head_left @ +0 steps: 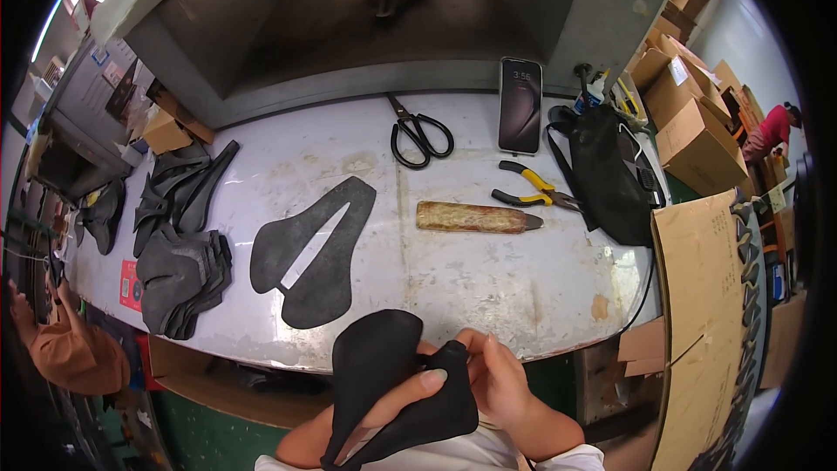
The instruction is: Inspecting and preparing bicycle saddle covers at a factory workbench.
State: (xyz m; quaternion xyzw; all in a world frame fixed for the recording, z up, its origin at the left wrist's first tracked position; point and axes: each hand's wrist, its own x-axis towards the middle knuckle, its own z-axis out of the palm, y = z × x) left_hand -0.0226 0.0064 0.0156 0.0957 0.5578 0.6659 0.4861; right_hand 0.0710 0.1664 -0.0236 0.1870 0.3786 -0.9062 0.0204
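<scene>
Pretty bright overall, cool whitish light across counter (471, 275). Glare patch near counter's right end, kinda blown out. Overexposed light strip (42, 39) up top left, bluish fringe on it. Grey metal cabinet (584, 0) way dimmer inside, shadowy corners. Black saddle cover (375, 353) soaks up light, surface detail mostly lost. Fisheye bend big time: counter edges curve, black vignette in corners. Middle decently sharp, rim soft, person in red (767, 135) pretty mushy.
</scene>
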